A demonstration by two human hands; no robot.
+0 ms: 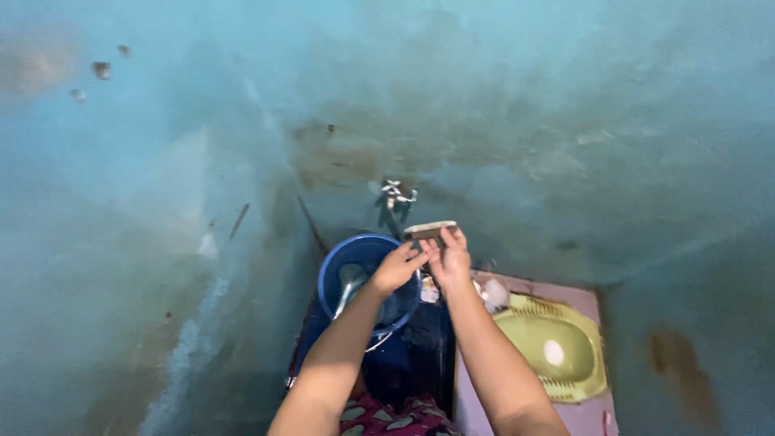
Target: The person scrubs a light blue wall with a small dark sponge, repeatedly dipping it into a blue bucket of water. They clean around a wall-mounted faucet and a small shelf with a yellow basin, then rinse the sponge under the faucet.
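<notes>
Only 1 view is given, taken from the head and tipped steeply down along both forearms. The stained teal wall [525,105] is faced at close range and fills most of the frame. The floor is seen near the bottom edge, well below the lens. No 2nd view is offered, so nothing is shared.

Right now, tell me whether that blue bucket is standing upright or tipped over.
Upright. The blue bucket shows its round open rim facing up below the wall tap, with the left hand over its rim. How full it is cannot be told.
</notes>
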